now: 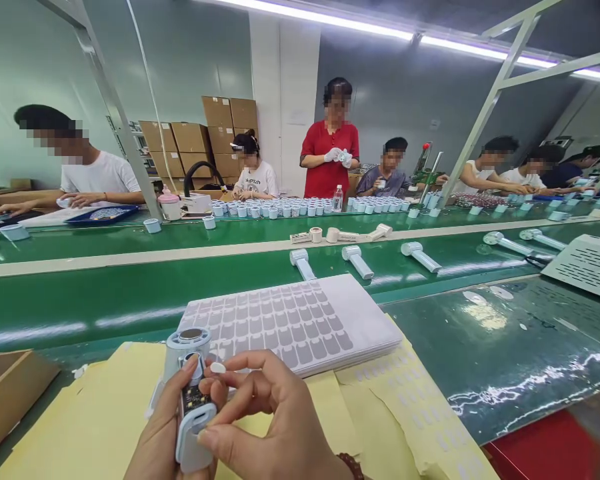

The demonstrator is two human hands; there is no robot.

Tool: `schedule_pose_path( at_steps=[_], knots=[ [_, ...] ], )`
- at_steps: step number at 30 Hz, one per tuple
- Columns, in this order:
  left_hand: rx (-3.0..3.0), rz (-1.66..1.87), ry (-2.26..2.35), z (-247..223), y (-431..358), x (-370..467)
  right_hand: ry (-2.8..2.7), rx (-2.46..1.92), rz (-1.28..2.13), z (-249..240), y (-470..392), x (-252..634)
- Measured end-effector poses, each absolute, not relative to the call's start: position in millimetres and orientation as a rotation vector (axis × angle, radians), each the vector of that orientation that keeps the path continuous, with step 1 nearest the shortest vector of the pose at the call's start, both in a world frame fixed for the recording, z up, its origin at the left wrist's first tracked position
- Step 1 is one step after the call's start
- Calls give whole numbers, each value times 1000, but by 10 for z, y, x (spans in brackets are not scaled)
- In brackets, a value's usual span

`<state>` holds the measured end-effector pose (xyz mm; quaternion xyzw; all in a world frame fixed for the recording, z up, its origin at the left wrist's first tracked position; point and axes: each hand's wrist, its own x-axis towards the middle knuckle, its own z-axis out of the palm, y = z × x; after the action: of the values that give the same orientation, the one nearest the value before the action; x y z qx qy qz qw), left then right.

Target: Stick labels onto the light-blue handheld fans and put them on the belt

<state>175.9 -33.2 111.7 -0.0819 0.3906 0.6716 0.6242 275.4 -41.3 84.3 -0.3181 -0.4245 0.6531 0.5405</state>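
Note:
My left hand (163,427) is closed around a light blue handheld device (195,433) with a dark circuit board exposed on its upper side. Just beyond my fingers is a round light blue part (189,337) with a grey disc in its end; whether it joins the held device I cannot tell. At the index fingertip of my right hand (275,417) is a small white oval piece (218,367). The right thumb touches the near end of the device. Beyond both hands lies a stack of sheets (365,320) printed with rows of grey label shapes.
Yellow backing paper (95,407) lies under my hands, and a cardboard box (15,400) stands at left. Light blue devices (359,262) lie along the green conveyor belt (105,293). Co-workers (330,147) work across it, behind many blue cups (280,208). A perforated metal box (590,273) is at right.

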Motion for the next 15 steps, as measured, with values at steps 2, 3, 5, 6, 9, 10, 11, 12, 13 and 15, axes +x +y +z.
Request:
schedule_pose_path(
  at_steps=[2, 3, 5, 6, 9, 10, 11, 12, 13, 15],
  knots=[
    [-203, 1541, 882, 1121, -336, 1747, -1013, -745, 1570, 862, -408, 2770],
    [-207, 1544, 872, 1120, -340, 1736, -1018, -733, 1581, 873, -404, 2784],
    [-245, 1530, 871, 1124, -349, 1714, -1040, -685, 1604, 893, -393, 2827],
    [-277, 1515, 870, 1131, -354, 1706, -1048, -652, 1617, 898, -386, 2854],
    [-365, 1482, 831, 1174, -361, 1702, -1064, -558, 1651, 893, -364, 2930],
    [-380, 1482, 817, 1188, -359, 1703, -1069, -546, 1651, 889, -358, 2948],
    [-387, 1485, 805, 1198, -354, 1704, -1079, -545, 1646, 885, -355, 2960],
    [-393, 1483, 800, 1199, -348, 1701, -1091, -550, 1637, 883, -352, 2965],
    [-393, 1478, 800, 1192, -340, 1695, -1102, -559, 1631, 882, -352, 2965],
    [-383, 1464, 805, 1148, -327, 1669, -1105, -568, 1629, 883, -354, 2952]
  ],
)
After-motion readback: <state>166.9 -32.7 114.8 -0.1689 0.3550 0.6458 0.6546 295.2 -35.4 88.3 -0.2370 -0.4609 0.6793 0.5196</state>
